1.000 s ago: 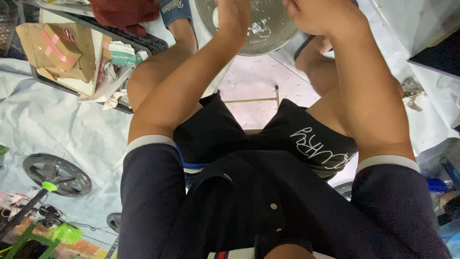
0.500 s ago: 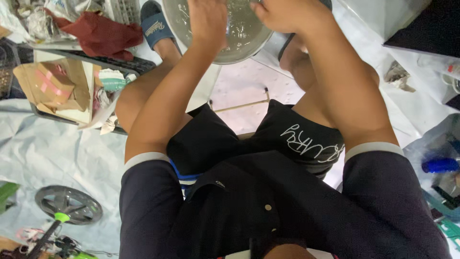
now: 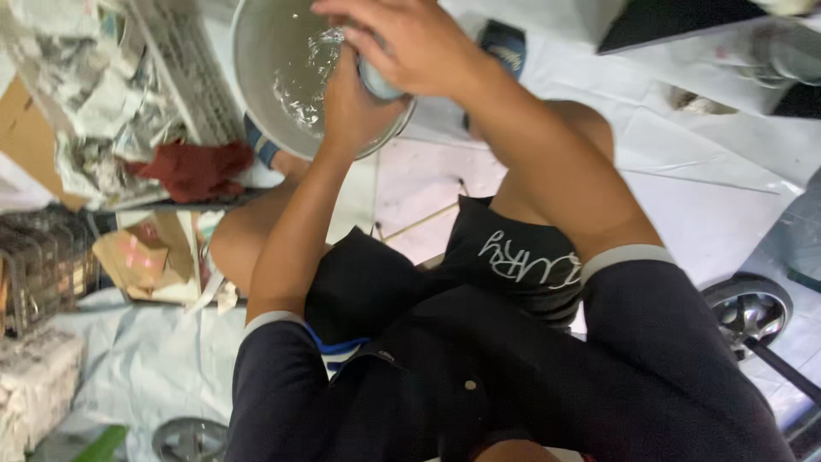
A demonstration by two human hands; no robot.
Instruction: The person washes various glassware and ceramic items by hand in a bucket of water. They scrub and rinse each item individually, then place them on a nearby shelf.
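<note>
A round metal basin (image 3: 265,77) with water in it stands on the floor between my feet. My left hand (image 3: 352,101) is over its right rim, cupped from below around a small grey-blue round object (image 3: 376,83). My right hand (image 3: 415,43) lies on top of the same object, fingers bent over it, so most of it is hidden. Both forearms reach out from dark sleeves with white cuffs, above my knees and black shorts.
A red cloth (image 3: 197,167) and crumpled newspaper (image 3: 85,94) lie left of the basin. A cardboard box with pink tape (image 3: 141,257) and a wire cage (image 3: 34,265) are further left. A small black wheel (image 3: 748,308) is at the right, a blue slipper (image 3: 505,47) beyond my knee.
My hands, apart over the basin before, have come together on the small object. The view has swung, so the basin now lies further left and lower in the picture.
</note>
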